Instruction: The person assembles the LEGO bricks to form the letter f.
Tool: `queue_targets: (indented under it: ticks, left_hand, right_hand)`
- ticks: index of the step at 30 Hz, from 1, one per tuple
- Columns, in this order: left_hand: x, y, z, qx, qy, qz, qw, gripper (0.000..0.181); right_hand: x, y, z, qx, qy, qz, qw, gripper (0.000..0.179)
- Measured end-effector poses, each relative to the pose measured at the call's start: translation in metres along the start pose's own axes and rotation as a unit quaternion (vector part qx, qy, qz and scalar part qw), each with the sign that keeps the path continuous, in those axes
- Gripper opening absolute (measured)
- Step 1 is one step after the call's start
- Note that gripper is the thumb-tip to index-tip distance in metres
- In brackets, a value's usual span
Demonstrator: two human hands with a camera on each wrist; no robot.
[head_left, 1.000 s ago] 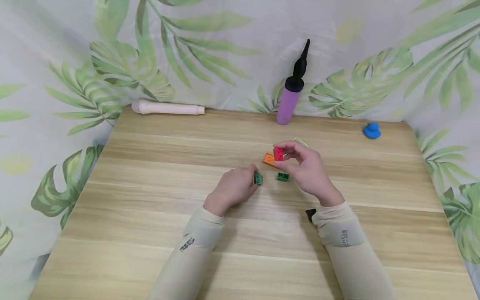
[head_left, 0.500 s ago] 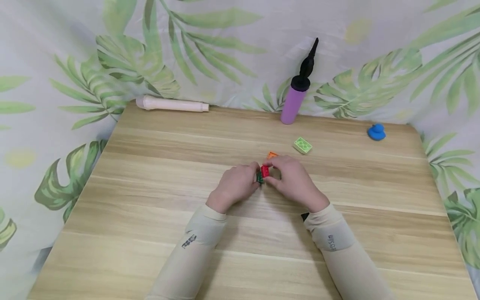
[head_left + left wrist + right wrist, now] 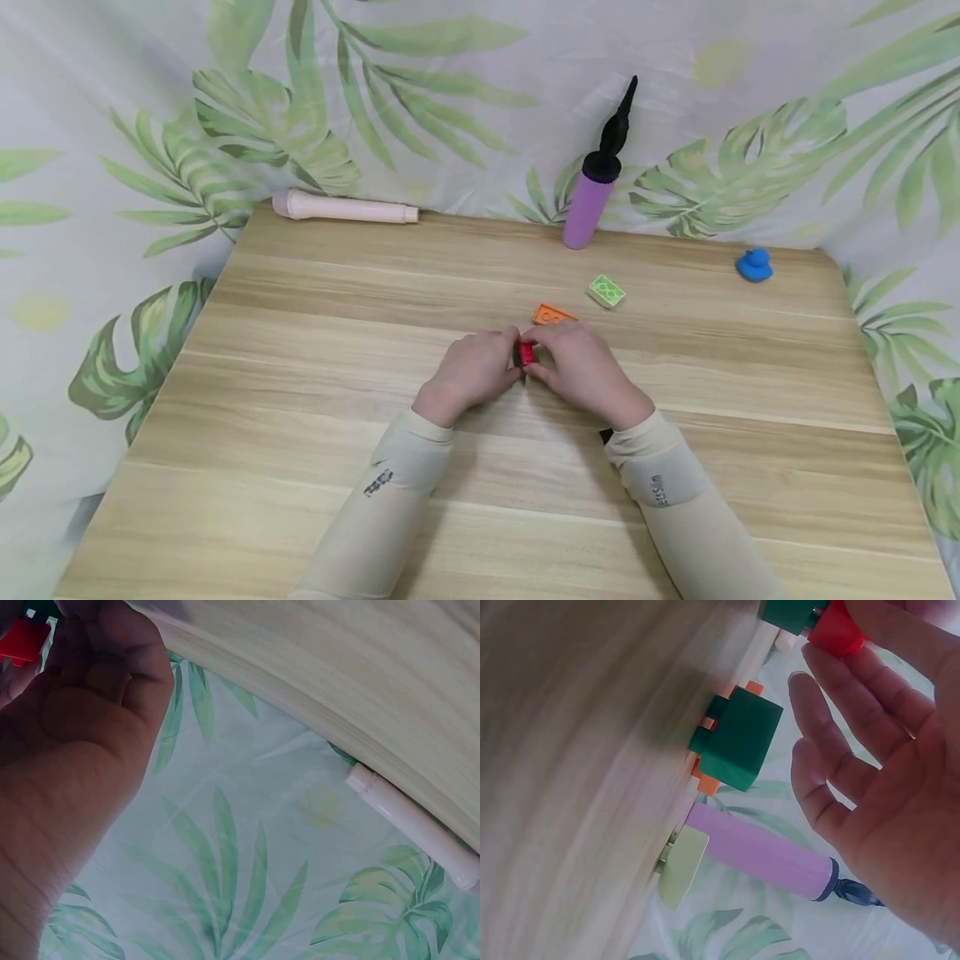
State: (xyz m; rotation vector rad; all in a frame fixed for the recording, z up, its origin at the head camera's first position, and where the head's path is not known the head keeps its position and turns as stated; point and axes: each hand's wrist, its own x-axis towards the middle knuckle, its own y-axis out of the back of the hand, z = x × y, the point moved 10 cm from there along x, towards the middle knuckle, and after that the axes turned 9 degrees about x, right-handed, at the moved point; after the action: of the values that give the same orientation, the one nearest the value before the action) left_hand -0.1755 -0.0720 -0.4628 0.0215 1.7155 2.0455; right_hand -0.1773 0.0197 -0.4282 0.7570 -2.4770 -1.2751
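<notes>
My right hand [image 3: 585, 367] pinches a red toy building brick [image 3: 527, 353] between thumb and fingers. Facing it, my left hand [image 3: 472, 375] grips a dark green brick [image 3: 786, 613], mostly covered by the fingers in the head view. The two bricks meet end to end in the right wrist view, studs partly visible between them; whether they are fully pressed together I cannot tell. A second green brick [image 3: 742, 742] stands studs-down on the table close to my right hand, which hides it from the head camera. Behind lies an orange brick [image 3: 553, 315].
A light green brick [image 3: 607, 291] lies farther back. Along the rear edge of the wooden table [image 3: 300, 417] are a pink microphone [image 3: 348, 208], a purple hand pump [image 3: 588, 204] and a blue duck [image 3: 754, 265]. A black piece [image 3: 606, 435] shows beside the right sleeve.
My right hand has brought the red brick left and down from above the orange brick to the green brick in my left hand. My left hand has stayed nearly in place.
</notes>
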Motion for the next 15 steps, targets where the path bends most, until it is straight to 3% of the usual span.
queue_targets:
  ticks: [15]
  left_hand:
    - [0.0019,-0.0041,0.0007,0.006,-0.010,-0.003,0.9999,0.027]
  right_hand:
    - [-0.0015,0.0013,-0.0053,-0.027,0.015,0.018,0.9993,0.034]
